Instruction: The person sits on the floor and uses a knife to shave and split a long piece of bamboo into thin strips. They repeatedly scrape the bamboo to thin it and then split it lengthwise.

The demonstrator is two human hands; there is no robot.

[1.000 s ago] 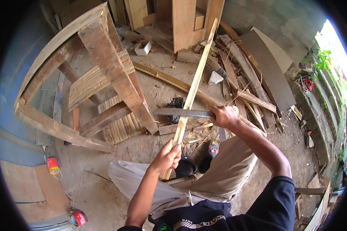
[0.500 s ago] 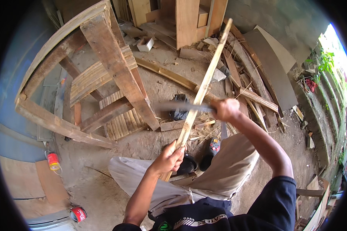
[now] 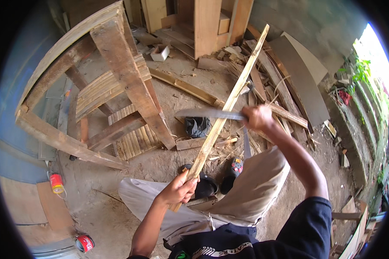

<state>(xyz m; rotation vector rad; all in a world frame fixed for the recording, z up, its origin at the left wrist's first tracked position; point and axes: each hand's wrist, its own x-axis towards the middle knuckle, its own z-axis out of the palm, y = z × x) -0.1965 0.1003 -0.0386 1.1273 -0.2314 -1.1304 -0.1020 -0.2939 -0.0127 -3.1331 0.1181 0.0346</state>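
The left hand (image 3: 179,190) grips a bamboo strip (image 3: 243,78) slanting above the shoes (image 3: 231,176); the right hand (image 3: 258,117) clenches a machete (image 3: 205,113) (crosswise over the strip). A snagged stroke could skip toward the left hand.

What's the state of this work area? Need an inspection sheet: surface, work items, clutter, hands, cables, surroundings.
Surface: brown floor, dusty, strewn with wood scraps.
Work items: pale wooden strip, slanting away from the person; long blade crosses it in view, contact unclear.
Clutter: black plastic bag, white box, red-and-yellow can, red can, piled boards to the right.
Hands: left hand closed around the strip near its lower end; right hand closed at the blade's right end, handle hidden.
Cables: nothing seen.
Surroundings: slatted wooden frame at left, upright wood panel at back, greenery at far right.
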